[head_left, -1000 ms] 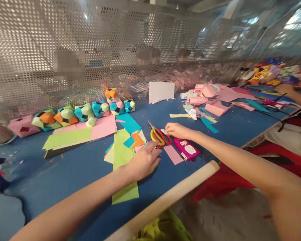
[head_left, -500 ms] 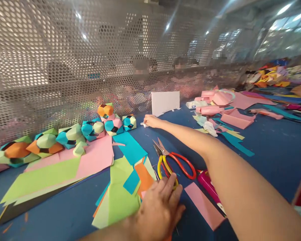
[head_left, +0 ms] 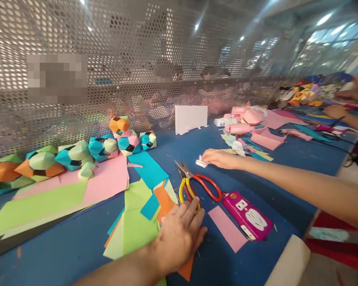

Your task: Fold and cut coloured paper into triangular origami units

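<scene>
My right hand (head_left: pixel 217 158) is closed on a small white wad (head_left: pixel 201 162), held just over the blue table; its exact kind is unclear. My left hand (head_left: pixel 179 230) lies palm down with fingers stretched out, the tips by the yellow handles of one pair of scissors (head_left: pixel 187 190). A red-handled pair of scissors (head_left: pixel 208 186) overlaps it. Under and beside the left hand are loose paper pieces: a green sheet (head_left: pixel 140 214), an orange strip (head_left: pixel 164 199) and a blue sheet (head_left: pixel 149 170). Right of the left hand lies a pink paper strip (head_left: pixel 228 228).
A magenta case (head_left: pixel 247 214) with white patches lies to the right. Folded paper balls (head_left: pixel 77 153) line the perforated metal screen (head_left: pixel 137 75). A white card (head_left: pixel 191 119) stands at the back, beside pink paper pieces (head_left: pixel 265 137). Another person's hand (head_left: pixel 335 112) shows far right.
My right hand has come back toward me and rightward with the white wad. My left hand stays by the scissors. The view has turned right, showing more of the magenta case.
</scene>
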The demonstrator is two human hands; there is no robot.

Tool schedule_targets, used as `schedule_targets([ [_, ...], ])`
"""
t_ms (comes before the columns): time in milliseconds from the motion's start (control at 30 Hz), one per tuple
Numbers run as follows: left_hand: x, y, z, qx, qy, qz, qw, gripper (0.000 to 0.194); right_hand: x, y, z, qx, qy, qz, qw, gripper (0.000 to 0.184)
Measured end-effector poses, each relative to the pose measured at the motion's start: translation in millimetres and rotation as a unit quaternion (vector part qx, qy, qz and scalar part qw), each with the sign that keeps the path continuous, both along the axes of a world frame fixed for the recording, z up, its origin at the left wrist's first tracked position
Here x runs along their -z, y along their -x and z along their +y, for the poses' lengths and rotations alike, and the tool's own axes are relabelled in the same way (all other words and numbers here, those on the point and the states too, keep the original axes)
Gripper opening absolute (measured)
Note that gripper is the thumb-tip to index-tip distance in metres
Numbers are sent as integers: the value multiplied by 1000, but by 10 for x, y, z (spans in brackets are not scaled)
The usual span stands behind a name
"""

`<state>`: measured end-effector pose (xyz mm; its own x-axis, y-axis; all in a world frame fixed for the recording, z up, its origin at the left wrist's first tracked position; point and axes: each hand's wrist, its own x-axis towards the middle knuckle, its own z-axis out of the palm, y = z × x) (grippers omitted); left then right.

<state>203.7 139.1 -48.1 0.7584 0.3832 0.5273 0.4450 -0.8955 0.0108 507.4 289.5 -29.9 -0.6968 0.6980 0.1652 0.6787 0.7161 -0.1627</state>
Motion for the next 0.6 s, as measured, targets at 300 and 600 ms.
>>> schedule_targets([
  [300,-142,-33,-83,14,-82,68,994,32,-38,113,-555,86,49,112,989,18],
  [600,-188,156,-194,43,-119,86,988,32,-227,1491,793,181,3,216,960,34],
])
